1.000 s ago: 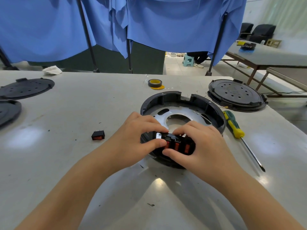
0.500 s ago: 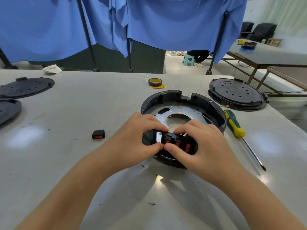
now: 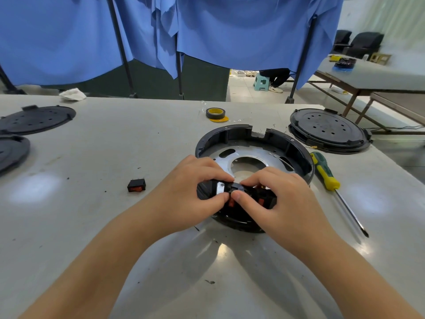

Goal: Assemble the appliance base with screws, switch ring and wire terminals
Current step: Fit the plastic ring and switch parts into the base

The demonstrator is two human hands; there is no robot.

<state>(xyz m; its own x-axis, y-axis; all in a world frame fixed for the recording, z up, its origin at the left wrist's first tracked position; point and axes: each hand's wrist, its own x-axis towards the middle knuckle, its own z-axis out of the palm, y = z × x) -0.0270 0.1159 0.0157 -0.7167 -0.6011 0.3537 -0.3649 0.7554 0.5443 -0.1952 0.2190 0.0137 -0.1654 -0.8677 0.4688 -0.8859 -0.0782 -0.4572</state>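
A black switch block (image 3: 236, 192) with red rockers is pinched between thumb and fingertips of both the left hand (image 3: 193, 192) and the right hand (image 3: 278, 199), which are pressed close together at the near wall of the round appliance base (image 3: 253, 139) on the bench (image 3: 115, 146). A spare switch (image 3: 136, 185) lies well to the left of the hands, a screwdriver (image 3: 326, 176) just to the right. If uneven pressure is applied, the block could be tilted and jammed in its opening, or a clip could be bent. The unclamped base could also be slid or tipped away, and a fingertip could be caught at the rim.
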